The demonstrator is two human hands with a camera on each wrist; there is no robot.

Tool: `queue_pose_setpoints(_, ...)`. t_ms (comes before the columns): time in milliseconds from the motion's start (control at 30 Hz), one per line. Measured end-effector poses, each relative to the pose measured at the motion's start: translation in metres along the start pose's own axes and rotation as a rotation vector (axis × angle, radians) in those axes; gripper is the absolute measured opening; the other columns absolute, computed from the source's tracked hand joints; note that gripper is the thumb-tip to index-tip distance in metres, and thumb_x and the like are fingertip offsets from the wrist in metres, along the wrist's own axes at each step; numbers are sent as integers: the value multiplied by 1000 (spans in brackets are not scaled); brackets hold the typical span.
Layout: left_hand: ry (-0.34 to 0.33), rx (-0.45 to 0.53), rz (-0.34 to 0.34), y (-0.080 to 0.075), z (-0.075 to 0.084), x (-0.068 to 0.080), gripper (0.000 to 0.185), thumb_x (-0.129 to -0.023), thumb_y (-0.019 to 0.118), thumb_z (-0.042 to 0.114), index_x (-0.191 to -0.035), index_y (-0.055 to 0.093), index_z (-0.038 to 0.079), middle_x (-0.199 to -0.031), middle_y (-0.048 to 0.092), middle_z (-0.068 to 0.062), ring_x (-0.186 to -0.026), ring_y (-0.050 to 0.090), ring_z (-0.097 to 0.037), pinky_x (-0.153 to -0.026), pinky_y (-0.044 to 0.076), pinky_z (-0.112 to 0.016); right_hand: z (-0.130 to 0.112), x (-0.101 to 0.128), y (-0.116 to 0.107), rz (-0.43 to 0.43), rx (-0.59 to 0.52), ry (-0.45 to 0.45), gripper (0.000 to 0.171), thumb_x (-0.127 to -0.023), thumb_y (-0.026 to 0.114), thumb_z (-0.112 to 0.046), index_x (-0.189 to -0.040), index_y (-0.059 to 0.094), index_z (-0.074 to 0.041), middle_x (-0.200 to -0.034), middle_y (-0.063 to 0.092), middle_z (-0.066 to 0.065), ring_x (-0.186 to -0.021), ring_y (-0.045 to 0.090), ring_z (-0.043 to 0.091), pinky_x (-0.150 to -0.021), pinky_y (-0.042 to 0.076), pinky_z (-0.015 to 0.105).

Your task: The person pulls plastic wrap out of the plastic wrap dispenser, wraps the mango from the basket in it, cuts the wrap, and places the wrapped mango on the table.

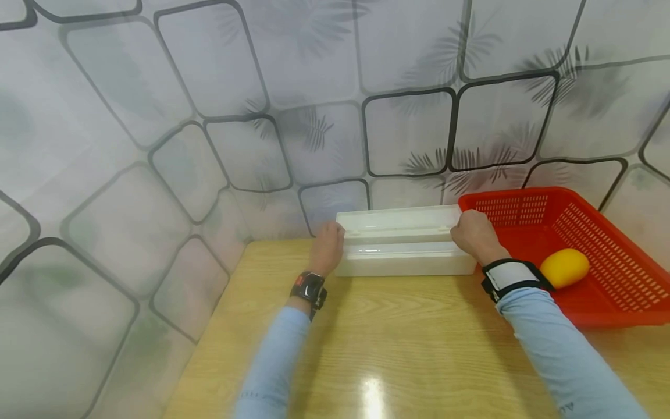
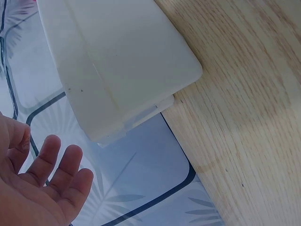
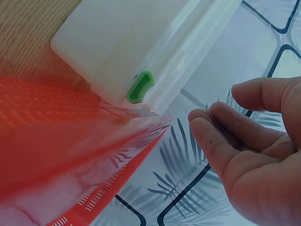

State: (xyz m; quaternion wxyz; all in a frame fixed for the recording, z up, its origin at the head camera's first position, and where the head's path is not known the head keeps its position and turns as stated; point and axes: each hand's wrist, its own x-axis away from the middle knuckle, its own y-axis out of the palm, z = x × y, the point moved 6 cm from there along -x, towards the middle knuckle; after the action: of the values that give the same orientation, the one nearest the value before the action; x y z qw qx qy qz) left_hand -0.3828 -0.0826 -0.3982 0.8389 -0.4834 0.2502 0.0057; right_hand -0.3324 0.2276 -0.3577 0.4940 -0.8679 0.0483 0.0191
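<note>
My 2 hands are flanking 1 long white box (image 1: 403, 267), which is lying right of center in the head view, between them. My left hand (image 1: 327, 250) is hovering at its left end and my right hand (image 1: 477, 235) at its right end, so the hands are standing well apart. In the left wrist view, my fingers are curving loosely at the lower left, just beside the box's end and not touching it. In the right wrist view, my thumb and fingers are spreading at the right, also free of the box, near 1 green piece (image 3: 140, 87) that is sitting on its end.

1 red basket (image 1: 528, 235) is occupying the right of the head view, just beside the box; I cannot tell whether they are touching. 1 yellow fruit (image 1: 565, 268) is lying inside it, partly behind my right wrist. I am wearing 2 wristbands (image 1: 309, 288) and 2 light blue sleeves (image 1: 277, 355). 1 wooden table (image 1: 408, 349) is filling the lower middle.
</note>
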Motion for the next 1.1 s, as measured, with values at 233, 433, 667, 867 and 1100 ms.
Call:
queue_pose_setpoints(233,21,-6,10,-1,2,-1,20,-104,43,14,-102,56,0,-101,57,-17,-92,58,-32,-80,52,-43,2,0,0,-3,4,19,24,-91,51,-5,-73,61,6,-61,44,10,-64,50,30,-51,38,31)
queue_pose_setpoints(433,15,-12,-2,-1,3,-2,22,-104,42,15,-103,57,0,-103,58,-18,-95,59,-33,-81,52,-43,2,0,0,-5,1,24,24,-91,51,-6,-72,60,5,-61,44,10,-63,50,30,-50,38,31)
queue_pose_setpoints(667,-33,4,-14,1,-2,-2,24,-104,43,17,-107,59,0,-108,59,-18,-98,59,-32,-84,52,-43,1,-2,1,0,5,5,23,-90,48,-4,-71,58,5,-62,43,11,-63,50,31,-52,39,32)
queue_pose_setpoints(867,-57,10,-10,1,-4,-1,25,-104,42,19,-108,58,1,-108,58,-17,-97,59,-32,-82,52,-42,-1,-1,0,7,9,8,23,-89,47,-4,-72,58,5,-63,44,11,-63,50,31,-53,40,33)
queue_pose_setpoints(1100,-55,22,-8,1,-3,-1,24,-104,42,18,-107,58,0,-108,58,-17,-98,58,-32,-84,52,-43,-1,0,-1,11,3,16,22,-90,47,-3,-73,58,6,-64,44,11,-64,50,31,-55,41,33)
